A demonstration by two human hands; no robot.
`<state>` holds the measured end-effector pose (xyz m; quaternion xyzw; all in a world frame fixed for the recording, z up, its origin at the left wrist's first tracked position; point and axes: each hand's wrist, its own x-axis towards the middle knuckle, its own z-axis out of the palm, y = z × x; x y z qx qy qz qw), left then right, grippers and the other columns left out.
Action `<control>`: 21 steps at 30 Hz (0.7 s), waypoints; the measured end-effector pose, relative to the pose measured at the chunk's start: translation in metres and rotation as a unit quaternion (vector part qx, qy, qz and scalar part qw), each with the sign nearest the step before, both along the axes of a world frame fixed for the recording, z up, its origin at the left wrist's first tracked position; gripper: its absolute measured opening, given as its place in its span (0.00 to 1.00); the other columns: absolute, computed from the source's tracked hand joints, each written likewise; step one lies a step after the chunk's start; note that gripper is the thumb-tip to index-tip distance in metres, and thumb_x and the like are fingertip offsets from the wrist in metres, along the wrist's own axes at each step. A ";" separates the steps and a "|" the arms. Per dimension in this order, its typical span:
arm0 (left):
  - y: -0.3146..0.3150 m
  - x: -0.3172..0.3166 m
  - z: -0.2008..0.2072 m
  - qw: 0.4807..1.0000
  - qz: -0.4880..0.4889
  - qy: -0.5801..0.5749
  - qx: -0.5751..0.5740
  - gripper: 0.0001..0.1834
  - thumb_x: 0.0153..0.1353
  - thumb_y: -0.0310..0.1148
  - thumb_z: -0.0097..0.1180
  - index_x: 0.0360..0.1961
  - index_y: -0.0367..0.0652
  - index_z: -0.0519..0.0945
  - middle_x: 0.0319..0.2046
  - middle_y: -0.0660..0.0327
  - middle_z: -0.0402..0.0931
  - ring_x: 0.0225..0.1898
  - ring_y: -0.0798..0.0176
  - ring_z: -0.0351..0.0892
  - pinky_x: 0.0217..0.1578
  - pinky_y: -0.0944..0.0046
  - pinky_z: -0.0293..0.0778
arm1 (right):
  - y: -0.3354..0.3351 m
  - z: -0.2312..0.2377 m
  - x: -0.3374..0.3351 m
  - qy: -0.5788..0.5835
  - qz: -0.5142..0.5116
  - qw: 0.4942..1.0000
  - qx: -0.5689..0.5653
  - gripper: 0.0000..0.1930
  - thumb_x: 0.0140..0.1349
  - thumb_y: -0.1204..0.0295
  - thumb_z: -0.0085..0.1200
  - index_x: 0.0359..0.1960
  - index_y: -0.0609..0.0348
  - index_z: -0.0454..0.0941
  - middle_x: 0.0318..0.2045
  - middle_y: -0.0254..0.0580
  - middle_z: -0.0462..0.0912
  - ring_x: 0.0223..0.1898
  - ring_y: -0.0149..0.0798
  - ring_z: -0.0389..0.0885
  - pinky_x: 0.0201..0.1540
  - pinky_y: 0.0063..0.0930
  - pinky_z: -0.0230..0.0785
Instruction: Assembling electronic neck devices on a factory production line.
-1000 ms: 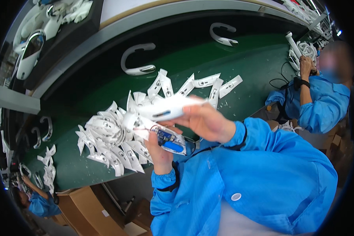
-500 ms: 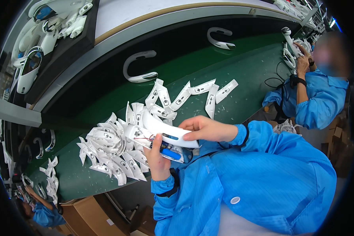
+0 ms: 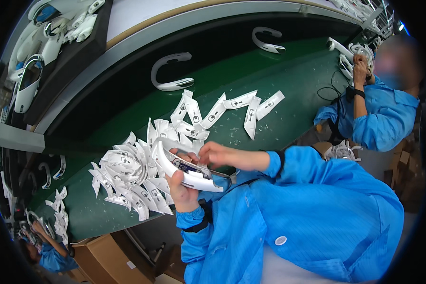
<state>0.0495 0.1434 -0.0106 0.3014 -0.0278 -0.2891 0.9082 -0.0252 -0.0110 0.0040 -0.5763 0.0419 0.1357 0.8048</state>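
Note:
My left hand (image 3: 181, 193) is closed around a curved white device housing (image 3: 196, 181), thumb on the near side and fingers over the far side. The housing is tilted, and dark electronics (image 3: 186, 166) show in its open hollow. My right hand (image 3: 225, 156) hovers at the housing's right upper edge, its fingers bent and smeared by motion. Whether it grips anything cannot be made out. Just left of the housing lies a heap of white curved cover pieces (image 3: 123, 165) on the green bench.
Several similar pieces (image 3: 241, 101) lie in a zigzag row beyond my hands. Two C-shaped white devices (image 3: 175, 85) sit at the bench's back. A shelf (image 3: 71, 71) at upper left bears more devices. A co-worker (image 3: 378, 109) works at right; a cardboard box (image 3: 104, 258) stands below.
The housing has turned in my left hand, bringing its white outer side toward me. My right hand has moved left and off the long white cover it was pressing.

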 end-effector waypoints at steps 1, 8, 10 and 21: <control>-0.003 -0.002 0.002 0.999 0.002 0.013 -0.033 0.38 0.39 0.39 0.66 0.52 0.37 0.65 0.32 0.57 0.72 0.35 0.57 0.74 0.41 0.62 0.72 | -0.002 -0.005 0.005 0.104 0.057 0.977 0.176 0.28 0.63 0.49 0.41 0.54 0.59 0.57 0.47 0.48 0.68 0.46 0.36 0.69 0.48 0.30 0.65; -0.008 0.003 0.004 0.945 -0.037 -0.100 0.308 0.34 0.47 0.37 0.63 0.52 0.33 0.64 0.34 0.58 0.71 0.32 0.65 0.73 0.32 0.71 0.69 | 0.012 -0.005 0.004 0.176 0.061 0.977 0.109 0.29 0.68 0.50 0.25 0.59 0.59 0.56 0.45 0.44 0.73 0.38 0.34 0.78 0.34 0.25 0.74; -0.013 -0.008 0.003 0.864 0.084 -0.146 0.474 0.30 0.52 0.37 0.60 0.52 0.32 0.64 0.27 0.58 0.73 0.24 0.66 0.72 0.26 0.71 0.68 | 0.018 -0.017 0.003 0.153 -0.015 0.981 0.117 0.27 0.68 0.52 0.26 0.59 0.61 0.58 0.44 0.44 0.73 0.39 0.34 0.77 0.36 0.24 0.73; -0.008 -0.037 0.045 0.786 0.028 -0.315 0.532 0.36 0.58 0.33 0.52 0.62 0.30 0.50 0.20 0.53 0.76 0.20 0.66 0.74 0.21 0.68 0.66 | 0.012 0.012 0.001 -0.056 -0.013 0.987 -0.150 0.25 0.69 0.62 0.25 0.63 0.65 0.50 0.58 0.53 0.63 0.61 0.44 0.60 0.61 0.28 0.53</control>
